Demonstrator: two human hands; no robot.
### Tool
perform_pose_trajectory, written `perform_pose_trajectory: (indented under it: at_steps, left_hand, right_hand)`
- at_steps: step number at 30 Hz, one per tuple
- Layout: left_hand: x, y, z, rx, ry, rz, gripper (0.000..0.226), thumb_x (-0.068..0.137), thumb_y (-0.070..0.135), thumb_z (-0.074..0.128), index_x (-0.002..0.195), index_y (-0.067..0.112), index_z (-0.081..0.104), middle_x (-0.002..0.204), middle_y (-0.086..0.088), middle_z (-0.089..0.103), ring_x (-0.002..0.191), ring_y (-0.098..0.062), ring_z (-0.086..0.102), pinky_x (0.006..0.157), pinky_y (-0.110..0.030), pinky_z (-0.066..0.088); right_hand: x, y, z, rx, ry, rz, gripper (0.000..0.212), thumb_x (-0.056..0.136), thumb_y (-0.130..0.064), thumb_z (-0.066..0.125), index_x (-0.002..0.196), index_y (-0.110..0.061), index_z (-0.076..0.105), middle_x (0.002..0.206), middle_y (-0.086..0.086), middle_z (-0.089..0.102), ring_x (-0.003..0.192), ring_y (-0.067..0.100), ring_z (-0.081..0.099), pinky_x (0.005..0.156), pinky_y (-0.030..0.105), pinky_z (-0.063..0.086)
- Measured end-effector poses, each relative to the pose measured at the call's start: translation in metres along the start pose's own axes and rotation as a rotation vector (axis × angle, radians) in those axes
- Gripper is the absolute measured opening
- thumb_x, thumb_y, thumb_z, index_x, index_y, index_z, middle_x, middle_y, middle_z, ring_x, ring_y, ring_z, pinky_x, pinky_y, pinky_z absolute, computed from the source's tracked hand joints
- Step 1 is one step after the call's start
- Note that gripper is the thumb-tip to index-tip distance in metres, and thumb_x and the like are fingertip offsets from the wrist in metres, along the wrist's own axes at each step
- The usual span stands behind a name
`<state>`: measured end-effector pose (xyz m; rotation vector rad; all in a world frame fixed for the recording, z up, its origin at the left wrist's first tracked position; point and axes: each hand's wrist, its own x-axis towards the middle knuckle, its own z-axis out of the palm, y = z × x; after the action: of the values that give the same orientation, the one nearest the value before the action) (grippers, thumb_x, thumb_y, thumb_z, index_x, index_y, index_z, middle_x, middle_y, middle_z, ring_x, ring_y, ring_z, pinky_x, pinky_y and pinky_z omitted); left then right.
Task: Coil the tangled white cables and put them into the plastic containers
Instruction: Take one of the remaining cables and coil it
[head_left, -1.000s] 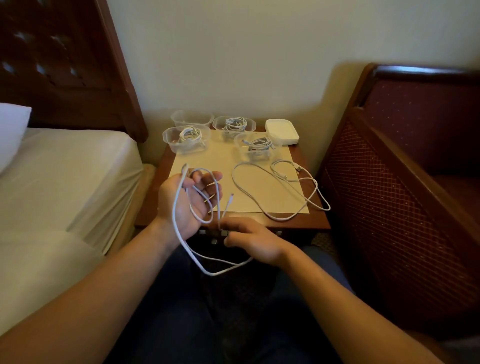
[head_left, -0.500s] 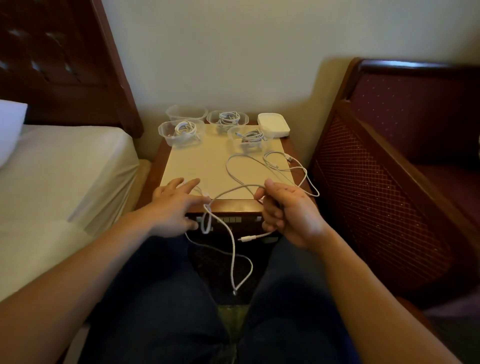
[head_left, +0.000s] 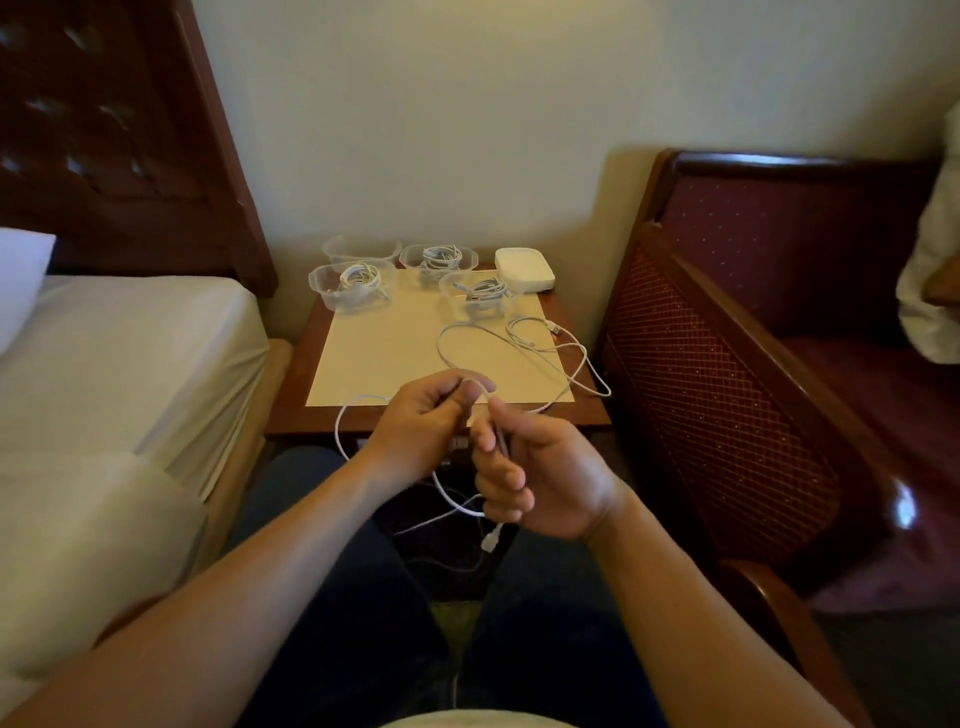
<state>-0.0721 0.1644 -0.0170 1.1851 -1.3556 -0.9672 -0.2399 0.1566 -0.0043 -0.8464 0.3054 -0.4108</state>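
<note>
Cable (head_left: 470, 506) pinched by left hand (head_left: 421, 434) and right hand (head_left: 540, 478) fingers (head_left: 488, 436).

White cables (head_left: 524, 358) on a cream mat (head_left: 395, 353); reddish-brown table (head_left: 296, 405). Clear containers (head_left: 353, 286) along the far edge, white lids (head_left: 523, 266) at the far right corner. Maroon chair (head_left: 753, 234), gold-dotted, lattice-patterned side. White bed (head_left: 119, 353). Dark blue trousers (head_left: 337, 597).

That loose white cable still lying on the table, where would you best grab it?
Probably the loose cable at its big open loop, pinched from above. There the strand lies flat on the cream mat, clear of the crossing strands and plug ends to the right.
</note>
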Motion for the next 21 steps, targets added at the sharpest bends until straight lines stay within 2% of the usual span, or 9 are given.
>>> perform_pose_trajectory:
  at_steps: [4,7,9,11,13,14,16,18,21]
  left_hand:
    - [0.002,-0.002,0.011,0.028,-0.061,-0.03,0.025,0.107,0.013,0.049,0.118,0.012,0.071,0.057,0.015,0.054,0.057,-0.001,0.047,0.061,-0.017,0.041]
    - [0.01,-0.005,0.013,0.066,0.075,-0.001,0.027,0.106,0.014,0.051,0.121,0.021,0.072,0.056,0.012,0.047,0.054,-0.002,0.043,0.058,-0.021,0.037]
    - [0.016,-0.003,0.006,0.061,0.109,-0.012,0.026,0.106,0.018,0.052,0.122,0.02,0.072,0.061,0.005,0.049,0.054,-0.006,0.042,0.057,-0.021,0.039]
    - [0.016,-0.008,-0.002,0.125,0.067,-0.043,0.022,0.103,0.023,0.057,0.112,0.031,0.075,0.069,0.01,0.062,0.064,-0.007,0.057,0.069,-0.026,0.047]
    - [0.009,-0.017,-0.007,0.229,-0.038,-0.106,0.02,0.094,0.025,0.062,0.092,0.039,0.077,0.084,0.015,0.073,0.089,-0.013,0.07,0.091,-0.036,0.054]
    - [0.003,-0.021,-0.007,0.244,-0.092,-0.139,0.019,0.091,0.023,0.062,0.086,0.035,0.076,0.082,0.011,0.074,0.09,-0.02,0.07,0.095,-0.044,0.054]
    - [-0.007,-0.023,-0.002,0.298,-0.172,-0.143,0.019,0.09,0.015,0.059,0.083,0.026,0.073,0.077,0.004,0.073,0.084,-0.016,0.067,0.089,-0.042,0.054]
    - [-0.012,-0.02,0.001,0.392,-0.183,-0.09,0.027,0.096,0.009,0.057,0.081,0.026,0.07,0.08,0.007,0.071,0.077,0.001,0.063,0.073,-0.024,0.049]
    - [-0.017,-0.011,0.007,0.364,-0.272,-0.118,0.029,0.104,0.014,0.053,0.079,0.019,0.066,0.063,0.014,0.062,0.058,0.001,0.055,0.063,-0.017,0.04]
  right_hand:
    - [0.004,0.02,0.005,-0.047,-0.146,-0.021,0.035,0.106,-0.03,0.037,0.09,-0.009,0.058,0.058,0.004,0.061,0.069,0.025,0.067,0.068,0.031,0.053]
    - [0.008,0.029,0.009,-0.123,-0.193,0.013,0.034,0.106,-0.026,0.037,0.088,-0.008,0.059,0.056,0.003,0.061,0.059,0.021,0.067,0.061,0.028,0.052]
    - [0.011,0.029,0.01,-0.086,-0.154,-0.007,0.035,0.108,-0.026,0.035,0.087,-0.009,0.056,0.049,-0.002,0.051,0.043,0.013,0.054,0.048,0.023,0.041]
    - [0.011,0.023,0.01,-0.027,-0.107,-0.062,0.036,0.108,-0.028,0.033,0.089,-0.009,0.056,0.046,-0.005,0.046,0.036,0.008,0.043,0.04,0.02,0.031]
    - [0.011,0.013,0.012,0.0,0.002,-0.153,0.038,0.108,-0.03,0.031,0.093,-0.007,0.057,0.046,-0.003,0.047,0.034,0.009,0.043,0.039,0.02,0.033]
    - [0.011,0.008,0.013,0.001,0.092,-0.2,0.038,0.106,-0.032,0.032,0.095,-0.005,0.057,0.048,-0.001,0.05,0.036,0.012,0.047,0.04,0.021,0.037]
    - [0.011,0.001,0.012,-0.002,0.27,-0.286,0.043,0.104,-0.036,0.035,0.107,-0.001,0.059,0.063,0.008,0.065,0.05,0.019,0.062,0.048,0.025,0.049]
    - [0.011,-0.003,0.008,0.024,0.395,-0.348,0.048,0.107,-0.037,0.032,0.122,0.001,0.057,0.097,0.015,0.076,0.082,0.025,0.075,0.067,0.03,0.06]
    - [0.011,-0.003,0.001,0.057,0.518,-0.434,0.055,0.109,-0.042,0.029,0.135,0.002,0.049,0.122,0.018,0.071,0.111,0.031,0.071,0.091,0.039,0.059]
